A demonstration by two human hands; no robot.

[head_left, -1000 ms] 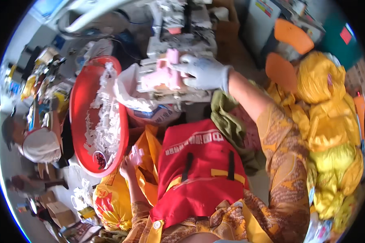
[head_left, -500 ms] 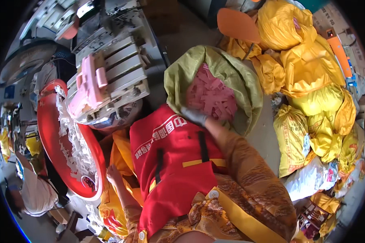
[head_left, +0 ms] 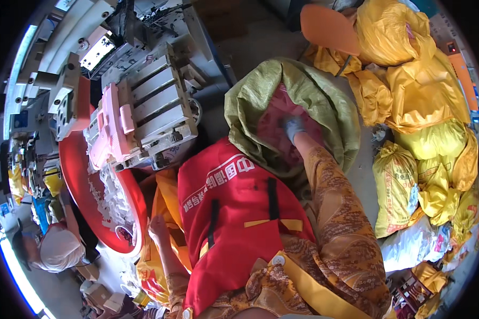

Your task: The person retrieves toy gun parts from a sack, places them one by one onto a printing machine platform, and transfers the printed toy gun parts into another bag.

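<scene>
1. Reaching into the green sack (head_left: 261, 106), the gloved right hand (head_left: 292, 126) lay buried among pink pieces (head_left: 274, 122); its grip could not be told.
2. The left hand (head_left: 157, 227) rested bare and loosely open, holding nothing, beside the red basin (head_left: 77, 175).

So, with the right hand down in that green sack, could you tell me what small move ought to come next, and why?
Probably close the right hand on some of the pink pieces and lift out. The gloved hand is already reaching among them inside the open green sack, and whether it grips anything cannot be told.
</scene>
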